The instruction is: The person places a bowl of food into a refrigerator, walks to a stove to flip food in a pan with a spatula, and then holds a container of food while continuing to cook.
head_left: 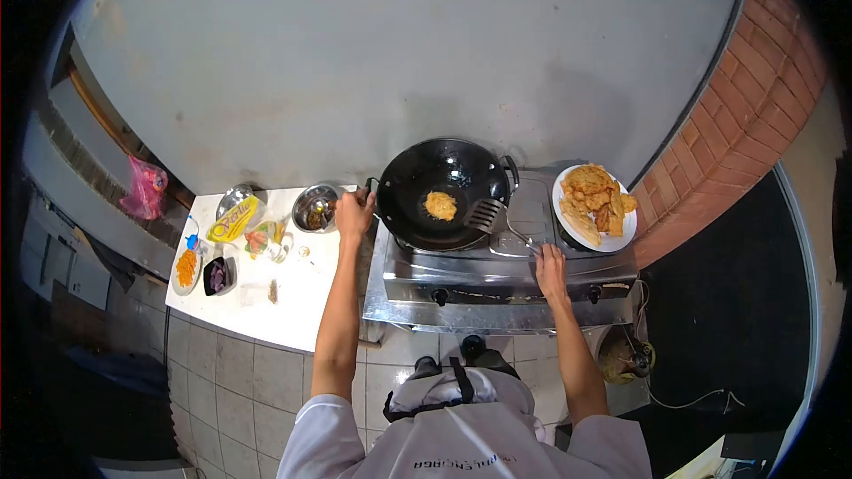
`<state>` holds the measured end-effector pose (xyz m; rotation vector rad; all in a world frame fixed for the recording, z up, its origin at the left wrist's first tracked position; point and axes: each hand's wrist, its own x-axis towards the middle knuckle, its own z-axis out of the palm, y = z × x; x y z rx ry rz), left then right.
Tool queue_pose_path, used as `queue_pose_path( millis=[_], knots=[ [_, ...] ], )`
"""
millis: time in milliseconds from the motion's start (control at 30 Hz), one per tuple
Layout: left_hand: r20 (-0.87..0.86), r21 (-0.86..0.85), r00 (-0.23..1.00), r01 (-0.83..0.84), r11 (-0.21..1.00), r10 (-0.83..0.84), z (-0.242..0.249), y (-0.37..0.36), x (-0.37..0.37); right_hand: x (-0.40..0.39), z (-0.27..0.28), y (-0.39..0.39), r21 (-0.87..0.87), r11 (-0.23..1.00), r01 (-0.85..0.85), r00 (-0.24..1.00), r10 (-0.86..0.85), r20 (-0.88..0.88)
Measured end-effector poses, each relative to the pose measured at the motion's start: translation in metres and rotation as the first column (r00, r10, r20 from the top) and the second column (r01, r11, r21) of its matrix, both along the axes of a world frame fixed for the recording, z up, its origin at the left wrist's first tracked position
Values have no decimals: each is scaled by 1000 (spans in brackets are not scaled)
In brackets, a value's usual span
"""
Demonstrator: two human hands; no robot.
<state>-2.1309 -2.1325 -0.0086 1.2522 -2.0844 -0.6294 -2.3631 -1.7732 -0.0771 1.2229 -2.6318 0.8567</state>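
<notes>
kitchen | gas stove (pixel 497 279) | wok (pixel 441 191) | tiled counter (pixel 266 302)

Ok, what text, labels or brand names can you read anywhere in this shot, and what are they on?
Yellow packet on the white counter: red script lettering, too blurred to read with confidence.
Back of the person's white garment: a line of dark print, upside down in this view and too small to read.
No readable text on the wok, stove or plate.
</notes>
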Motion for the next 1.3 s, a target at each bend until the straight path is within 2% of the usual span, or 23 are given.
queue_pose_path(
  millis=[133,367,600,1000,1300],
  knots=[
    [3,4,1000,-14,1000,14,-9,-6,-4,-15,-4,-4,-19,1000,-20,1000,20,23],
    [-1,28,999,-42,999,42,8,1,-5,-27,-10,-4,-33,995,-90,995,91,28],
    [71,49,996,-60,997,57,9,-1,0,-22,-17,-9,-65,994,-83,995,86,47],
    [52,-1,998,-41,999,41,21,12,0,-22,-18,-6,-155,984,-89,996,91,4],
    [47,28,998,-37,999,36,9,4,4,-14,-4,10,-114,990,-82,997,81,-10]
  ],
)
